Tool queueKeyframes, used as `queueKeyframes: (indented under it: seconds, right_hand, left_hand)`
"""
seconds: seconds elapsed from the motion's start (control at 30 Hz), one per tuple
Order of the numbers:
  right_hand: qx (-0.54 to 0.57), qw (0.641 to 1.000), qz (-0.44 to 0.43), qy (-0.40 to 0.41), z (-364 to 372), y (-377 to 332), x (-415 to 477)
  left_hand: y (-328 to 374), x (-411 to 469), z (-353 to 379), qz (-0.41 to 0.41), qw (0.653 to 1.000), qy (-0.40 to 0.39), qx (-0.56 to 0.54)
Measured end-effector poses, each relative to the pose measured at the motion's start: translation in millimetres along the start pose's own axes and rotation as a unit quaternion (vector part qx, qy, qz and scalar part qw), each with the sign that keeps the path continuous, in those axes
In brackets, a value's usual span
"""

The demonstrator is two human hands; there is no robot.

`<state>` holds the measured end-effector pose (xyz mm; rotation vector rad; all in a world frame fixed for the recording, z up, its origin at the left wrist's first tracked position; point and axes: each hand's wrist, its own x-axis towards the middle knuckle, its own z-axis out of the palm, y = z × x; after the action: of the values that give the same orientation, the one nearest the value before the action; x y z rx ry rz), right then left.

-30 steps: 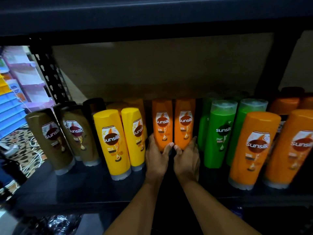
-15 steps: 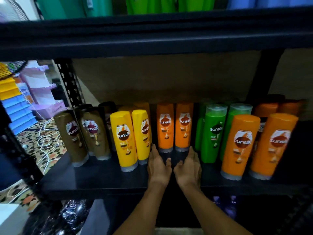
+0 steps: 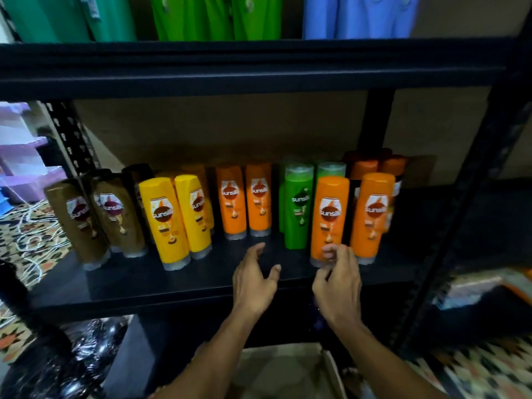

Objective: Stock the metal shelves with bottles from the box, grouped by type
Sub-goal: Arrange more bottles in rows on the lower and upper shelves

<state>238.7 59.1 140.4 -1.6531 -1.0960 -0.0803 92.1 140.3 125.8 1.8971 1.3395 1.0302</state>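
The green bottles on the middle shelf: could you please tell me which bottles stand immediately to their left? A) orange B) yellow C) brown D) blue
A: a pair of orange bottles stands just left of the green bottles, with the yellow bottles further left.

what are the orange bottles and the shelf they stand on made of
The orange bottles look like glossy opaque plastic: soft highlights on the rounded shoulders, clear-looking caps at the base. The shelf looks dark and matt, painted metal or coated board, I cannot tell which. Its upright reads as painted steel, going by the punched holes.
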Motion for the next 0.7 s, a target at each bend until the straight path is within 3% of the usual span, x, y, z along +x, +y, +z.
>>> queueKeyframes:
  seconds: [0.23, 0.5, 0.7]
  right_hand:
    - [-0.105, 0.985, 0.067, 0.12, -29.9, 43.5, 35.4]
    - [-0.011, 0.988, 0.154, -0.015, -30.0, 83.4, 63.9]
    - [0.01, 0.984, 0.177, -0.022, -29.7, 86.0, 66.7]
  left_hand:
    - [55.2, 9.6, 55.4, 0.041, 0.993, -0.068, -0.088]
    - [62.0, 21.9, 94.2, 0.026, 0.992, -0.064, -0.103]
    - [56.5, 23.0, 92.7, 0.041, 0.994, -0.071, -0.075]
